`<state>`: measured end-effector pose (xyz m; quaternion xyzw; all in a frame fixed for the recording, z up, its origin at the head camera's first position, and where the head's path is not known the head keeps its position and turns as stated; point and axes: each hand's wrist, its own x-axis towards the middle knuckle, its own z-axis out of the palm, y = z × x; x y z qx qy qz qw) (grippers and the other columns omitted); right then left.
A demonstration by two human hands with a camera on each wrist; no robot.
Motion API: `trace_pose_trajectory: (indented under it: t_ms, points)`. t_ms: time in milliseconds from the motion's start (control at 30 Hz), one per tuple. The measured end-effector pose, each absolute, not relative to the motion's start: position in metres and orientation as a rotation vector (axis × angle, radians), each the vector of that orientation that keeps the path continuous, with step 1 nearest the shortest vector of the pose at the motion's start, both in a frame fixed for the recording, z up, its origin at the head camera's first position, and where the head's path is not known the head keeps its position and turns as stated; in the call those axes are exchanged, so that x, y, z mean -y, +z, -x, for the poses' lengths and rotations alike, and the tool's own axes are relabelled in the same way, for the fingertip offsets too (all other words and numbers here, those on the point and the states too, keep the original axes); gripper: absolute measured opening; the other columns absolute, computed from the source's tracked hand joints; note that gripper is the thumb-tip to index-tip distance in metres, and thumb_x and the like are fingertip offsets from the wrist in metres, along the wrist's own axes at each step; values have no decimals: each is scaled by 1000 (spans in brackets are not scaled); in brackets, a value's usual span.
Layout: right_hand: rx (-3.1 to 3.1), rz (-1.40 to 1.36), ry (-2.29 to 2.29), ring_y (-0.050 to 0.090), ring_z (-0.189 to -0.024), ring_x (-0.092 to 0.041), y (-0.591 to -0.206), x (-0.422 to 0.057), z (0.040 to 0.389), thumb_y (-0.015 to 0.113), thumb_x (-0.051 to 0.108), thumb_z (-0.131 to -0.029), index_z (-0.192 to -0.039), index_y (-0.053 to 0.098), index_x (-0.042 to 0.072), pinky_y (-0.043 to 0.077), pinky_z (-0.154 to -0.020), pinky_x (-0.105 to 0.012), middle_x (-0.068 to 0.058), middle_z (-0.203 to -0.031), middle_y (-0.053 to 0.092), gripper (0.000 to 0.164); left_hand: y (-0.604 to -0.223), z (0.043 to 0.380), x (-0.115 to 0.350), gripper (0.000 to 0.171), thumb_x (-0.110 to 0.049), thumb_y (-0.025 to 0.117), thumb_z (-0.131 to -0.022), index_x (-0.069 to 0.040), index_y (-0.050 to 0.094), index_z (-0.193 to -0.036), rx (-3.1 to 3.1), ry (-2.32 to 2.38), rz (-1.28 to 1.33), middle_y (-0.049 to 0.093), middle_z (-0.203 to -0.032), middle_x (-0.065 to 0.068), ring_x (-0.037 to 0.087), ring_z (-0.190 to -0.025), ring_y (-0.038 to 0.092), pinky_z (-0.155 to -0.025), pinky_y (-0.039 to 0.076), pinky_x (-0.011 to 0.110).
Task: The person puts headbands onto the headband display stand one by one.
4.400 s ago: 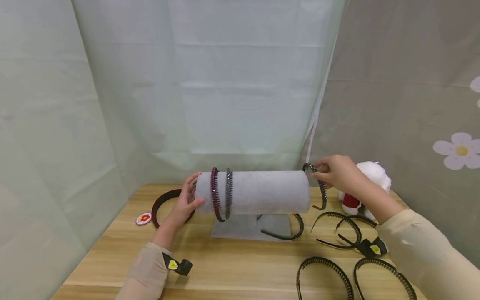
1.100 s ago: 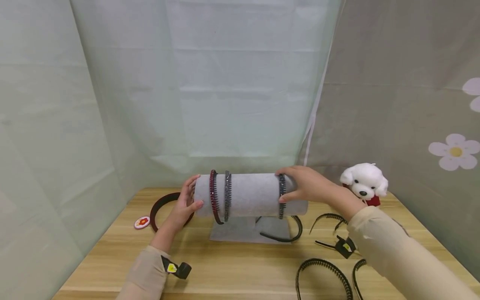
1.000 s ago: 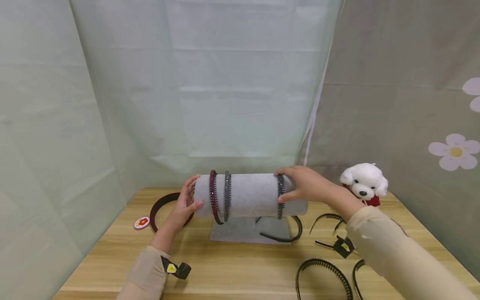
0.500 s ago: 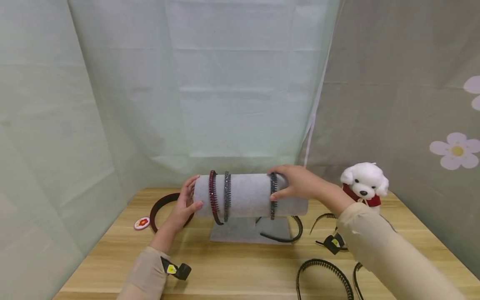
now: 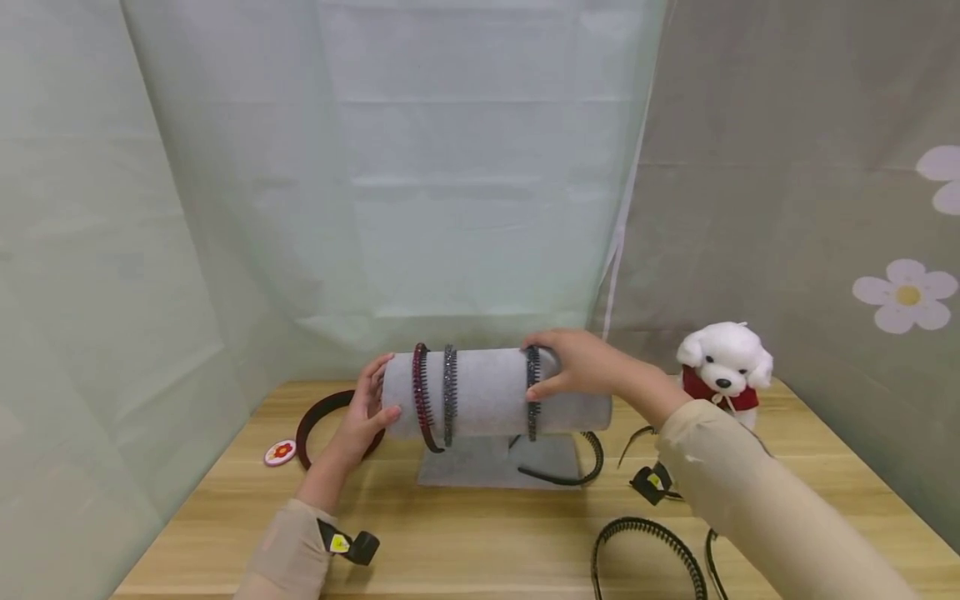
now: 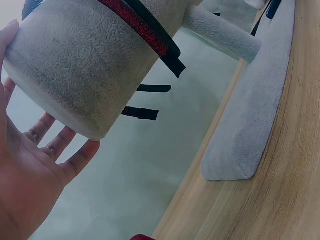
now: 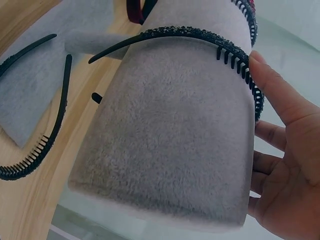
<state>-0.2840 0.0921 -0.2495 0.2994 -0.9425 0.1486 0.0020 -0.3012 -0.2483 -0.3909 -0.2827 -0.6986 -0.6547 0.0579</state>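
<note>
A grey plush headband display stand (image 5: 491,392), with a horizontal roll on a flat base, stands on the table. My left hand (image 5: 366,417) grips the roll's left end, thumb in front and fingers behind it. Near that end sit a red glittery headband (image 5: 420,392) and a dark grey sparkly headband (image 5: 450,396). Right of the roll's middle, my right hand (image 5: 581,364) holds a black sparkly toothed headband (image 7: 187,33) fitted over the roll, thumb at its front and fingers at the top. In the right wrist view the thumb presses on this headband's toothed side.
A black headband (image 5: 596,458) lies at the stand's base, and another headband (image 5: 652,529) lies at the front right. More lie partly under my right arm. On the left are a dark red headband (image 5: 305,425) and a flower badge (image 5: 281,452). A white toy dog (image 5: 723,367) sits back right.
The right hand has brought the black headband from beyond the roll's right end onto it, then slid it leftward along the roll. The left hand keeps its grip on the left end.
</note>
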Motion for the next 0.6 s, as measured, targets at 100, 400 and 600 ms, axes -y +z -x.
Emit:
trace_pose_trajectory:
  t_ms: [100, 400, 600]
  points:
    - [2964, -935, 480, 48, -131, -28, -249, -89, 285, 76, 46, -78, -134, 53, 17, 39, -106, -47, -6, -139, 55, 67, -389, 302, 249, 68, -23, 58, -95, -27, 18, -150, 2119, -1984, 854, 29, -146, -6, 4, -120, 44, -89, 46, 20]
    - [2953, -995, 493, 48, -132, -28, -250, -75, 290, 76, 47, -78, -135, 52, 15, 37, -108, -45, -6, -140, 54, 69, -390, 301, 253, 68, -22, 57, -96, -26, 17, -150, 2113, -1992, 872, 31, -144, -9, 4, -117, 46, -88, 46, 21]
    - [2965, -1000, 510, 46, -133, -27, -248, -66, 291, 76, 47, -78, -137, 50, 16, 37, -109, -44, -5, -142, 52, 71, -385, 299, 253, 67, -22, 58, -95, -27, 19, -150, 2090, -2001, 859, 33, -143, -9, 4, -116, 47, -87, 47, 21]
